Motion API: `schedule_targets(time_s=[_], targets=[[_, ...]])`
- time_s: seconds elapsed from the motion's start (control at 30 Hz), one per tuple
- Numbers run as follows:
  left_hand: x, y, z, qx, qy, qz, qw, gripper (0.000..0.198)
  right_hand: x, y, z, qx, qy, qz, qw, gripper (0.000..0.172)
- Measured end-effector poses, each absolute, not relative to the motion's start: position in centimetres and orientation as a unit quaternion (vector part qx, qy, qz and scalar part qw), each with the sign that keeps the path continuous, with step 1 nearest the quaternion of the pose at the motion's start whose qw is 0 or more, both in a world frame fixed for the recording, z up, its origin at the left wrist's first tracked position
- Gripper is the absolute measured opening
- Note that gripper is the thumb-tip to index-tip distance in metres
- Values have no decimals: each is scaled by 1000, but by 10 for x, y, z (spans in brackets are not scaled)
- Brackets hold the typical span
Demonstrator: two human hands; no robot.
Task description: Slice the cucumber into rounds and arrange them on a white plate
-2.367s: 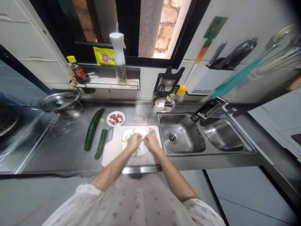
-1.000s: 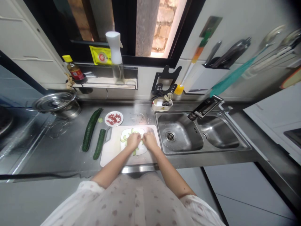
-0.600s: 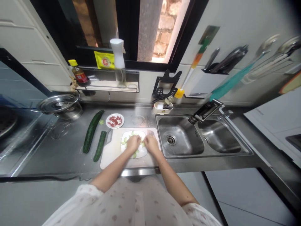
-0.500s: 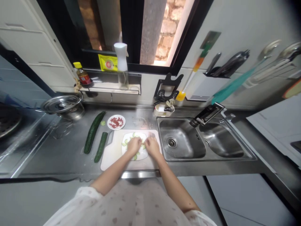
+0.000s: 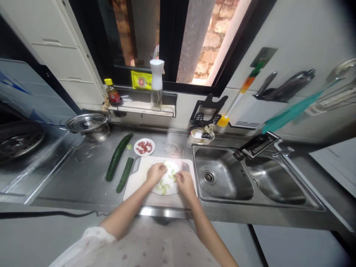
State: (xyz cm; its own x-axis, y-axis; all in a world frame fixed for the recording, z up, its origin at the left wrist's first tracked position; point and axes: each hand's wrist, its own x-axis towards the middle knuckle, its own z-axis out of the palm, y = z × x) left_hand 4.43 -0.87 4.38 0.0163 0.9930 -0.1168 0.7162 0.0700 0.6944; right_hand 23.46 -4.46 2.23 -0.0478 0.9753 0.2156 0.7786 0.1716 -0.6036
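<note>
A white plate (image 5: pixel 172 190) rests on a pale cutting board (image 5: pixel 133 194), with thin green-edged cucumber slices (image 5: pixel 163 187) set out on it in small fan-like groups. My left hand (image 5: pixel 156 173) is over the plate's left side, fingers pinched; what they hold, if anything, is too small to make out. At the plate's right side my right hand (image 5: pixel 185 183) pinches at the edge of a cucumber slice (image 5: pixel 172 175). Left of the board lie a long whole cucumber (image 5: pixel 118 157) and a shorter cut cucumber piece (image 5: pixel 125 175). Behind the board stands a small plate (image 5: pixel 144 152) of red pieces (image 5: pixel 144 147).
A double steel sink (image 5: pixel 222 198) adjoins the board on the right, its black faucet (image 5: pixel 249 145) above. Farther left stands a lidded steel pot (image 5: pixel 91 128). A wall shelf (image 5: pixel 141 106) holds a sauce bottle (image 5: pixel 113 92) and a spray bottle (image 5: pixel 157 83). A knife holder (image 5: pixel 258 109) hangs at right.
My hands have moved apart; they were close together over the plate, and the slice groups between them now show more clearly. The whole view has shifted, so the counter appears farther right.
</note>
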Motion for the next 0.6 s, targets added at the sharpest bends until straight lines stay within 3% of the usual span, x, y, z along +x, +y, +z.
schedule_targets(time_s=[0.37, 0.6], targets=[[-27, 52, 39, 527, 789, 206, 238, 26, 234, -49, 33, -628, -693, 196, 295, 25], [-44, 81, 28, 541, 791, 194, 211, 28, 234, -55, 45, -631, -686, 212, 294, 26]])
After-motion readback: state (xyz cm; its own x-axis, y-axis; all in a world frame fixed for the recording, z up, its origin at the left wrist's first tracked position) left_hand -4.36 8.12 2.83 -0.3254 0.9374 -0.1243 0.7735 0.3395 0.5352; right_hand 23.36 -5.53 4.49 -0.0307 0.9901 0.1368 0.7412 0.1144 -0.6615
